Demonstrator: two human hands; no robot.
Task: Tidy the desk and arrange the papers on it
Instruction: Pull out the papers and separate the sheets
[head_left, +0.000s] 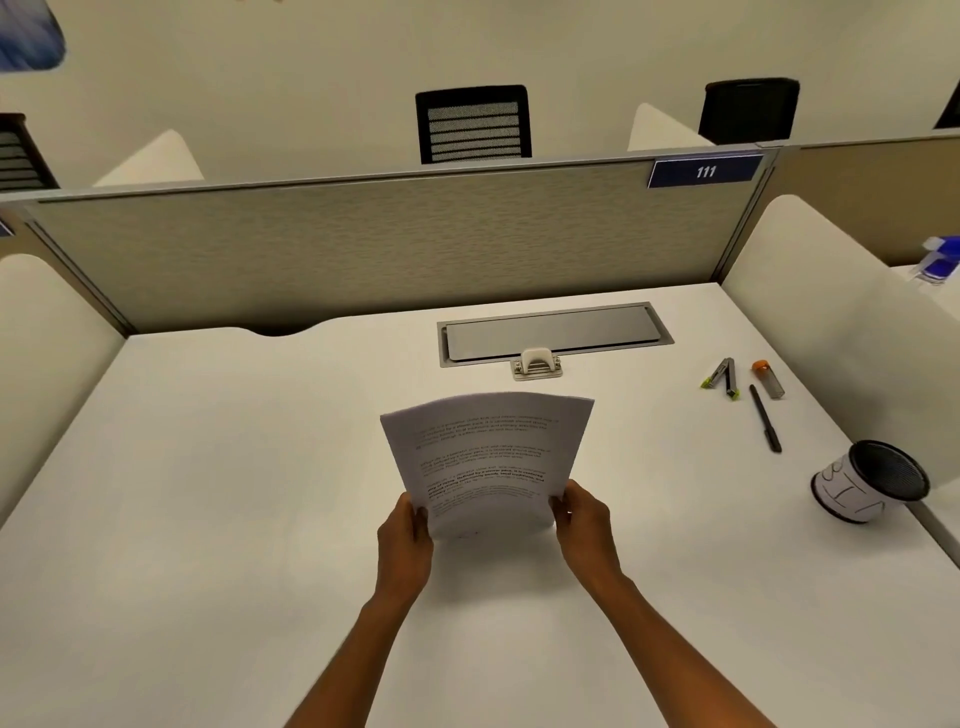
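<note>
Bare desk (208, 493) lies wide around the papers (488, 462), gripped upright between left hand (408, 535) and right hand (584, 519).

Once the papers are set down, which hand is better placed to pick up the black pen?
Probably the right hand. The pen lies on the desk's right side. The left hand would have to cross over the papers.

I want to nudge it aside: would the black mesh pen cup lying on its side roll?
Probably: the black mesh pen cup lies on its round side on the white desk, nothing blocking it. Its open mesh suggests it is light.
</note>
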